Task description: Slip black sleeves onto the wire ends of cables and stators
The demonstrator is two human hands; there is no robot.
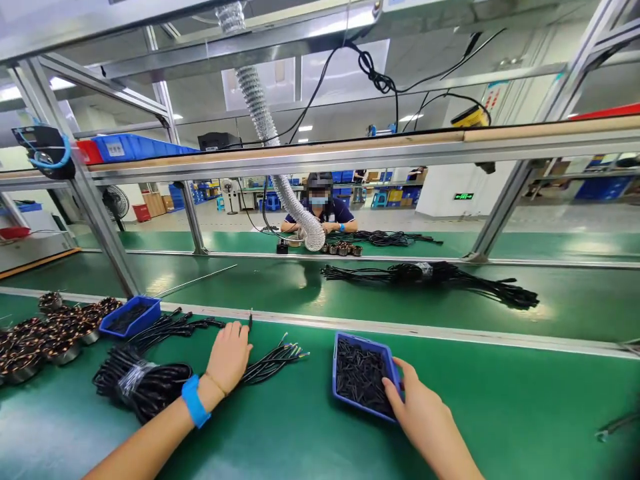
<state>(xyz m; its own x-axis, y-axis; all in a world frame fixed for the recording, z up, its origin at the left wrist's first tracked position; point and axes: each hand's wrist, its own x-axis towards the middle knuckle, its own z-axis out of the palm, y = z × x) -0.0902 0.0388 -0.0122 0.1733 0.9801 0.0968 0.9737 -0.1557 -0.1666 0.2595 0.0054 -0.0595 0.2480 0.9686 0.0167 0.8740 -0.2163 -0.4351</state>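
Observation:
My left hand (227, 357), with a blue wrist strap (195, 400), pinches a short black tube (250, 322) upright at its fingertips, close to the metal rail (320, 321). Below it lie loose black wires with bare tinned ends (275, 363) and a thick bundled black cable (140, 383). My right hand (415, 397) rests on the right rim of a blue tray (340, 373) filled with short black tubes (360, 377). Its fingers reach over the rim, and I see nothing held in them.
At the left stand several copper-wound motor stators (55, 340) beside a small blue tray (130, 317). Aluminium frame posts and a flexible silver duct (260, 113) rise over the green bench. A co-worker (320, 210) sits across it, behind another black cable bundle (425, 280).

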